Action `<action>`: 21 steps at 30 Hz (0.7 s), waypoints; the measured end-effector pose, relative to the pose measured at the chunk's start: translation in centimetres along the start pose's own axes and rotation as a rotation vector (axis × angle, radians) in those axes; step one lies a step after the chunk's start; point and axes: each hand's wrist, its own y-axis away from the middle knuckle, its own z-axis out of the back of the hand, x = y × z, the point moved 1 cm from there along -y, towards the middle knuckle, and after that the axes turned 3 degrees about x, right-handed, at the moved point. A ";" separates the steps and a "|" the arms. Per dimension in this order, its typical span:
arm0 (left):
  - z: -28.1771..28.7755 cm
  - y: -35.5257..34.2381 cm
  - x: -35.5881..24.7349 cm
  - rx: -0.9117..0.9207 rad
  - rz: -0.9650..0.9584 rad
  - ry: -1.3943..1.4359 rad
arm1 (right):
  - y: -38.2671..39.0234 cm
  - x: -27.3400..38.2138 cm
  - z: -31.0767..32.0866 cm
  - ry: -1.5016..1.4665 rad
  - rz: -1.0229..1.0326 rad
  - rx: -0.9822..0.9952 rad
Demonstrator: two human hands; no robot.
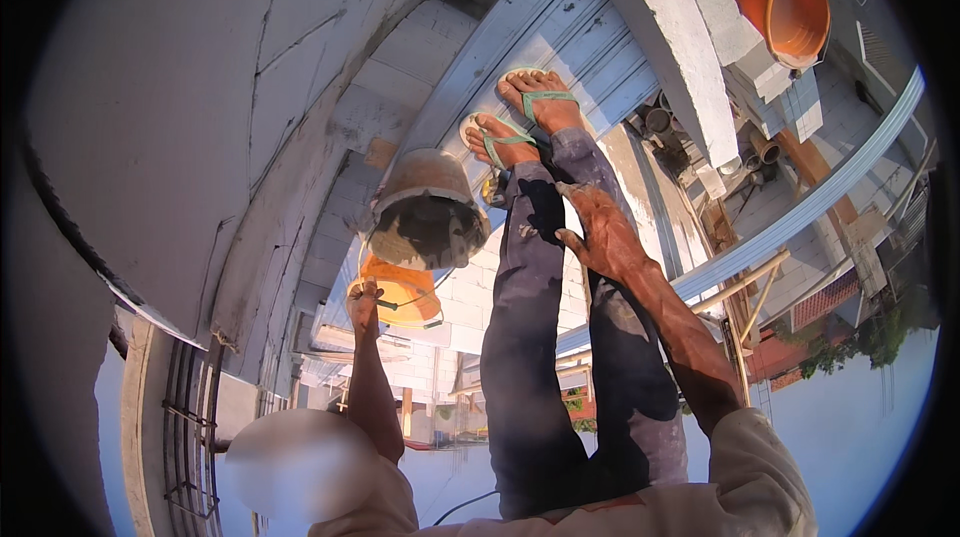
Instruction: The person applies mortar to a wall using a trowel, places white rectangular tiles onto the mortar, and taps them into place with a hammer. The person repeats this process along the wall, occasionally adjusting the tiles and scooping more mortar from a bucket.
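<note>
My left hand (364, 302) is closed on a wire bucket handle with a dark grip (387, 304). Next to it are a cement-stained grey bucket (425, 202) and, partly behind that, an orange bucket (405, 287); which one the handle belongs to is unclear. My right hand (595, 237) rests on my dark trouser leg (525, 277), fingers apart and holding nothing visible. My feet, in green flip-flops (540, 102), stand on a pale blue ribbed metal sheet (575, 22).
A concrete wall (160, 107) fills the left side, with tied rebar (190, 417) lower down. A concrete beam (675, 47) runs along the right, near another orange bucket (792, 12). Beyond are light blocks, pipes, wooden poles (745, 287) and a curved ribbed strip (820, 207).
</note>
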 end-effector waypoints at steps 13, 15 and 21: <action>-16.6 15.2 -17.5 0.146 -0.100 0.283 | 7.2 0.4 2.7 -0.162 -0.128 0.106; -19.4 17.6 -20.1 0.174 -0.160 0.293 | 6.9 0.9 2.7 -0.271 -0.098 0.038; -23.6 21.9 -25.1 0.203 -0.213 0.308 | 3.0 5.3 4.2 -0.161 0.037 -0.308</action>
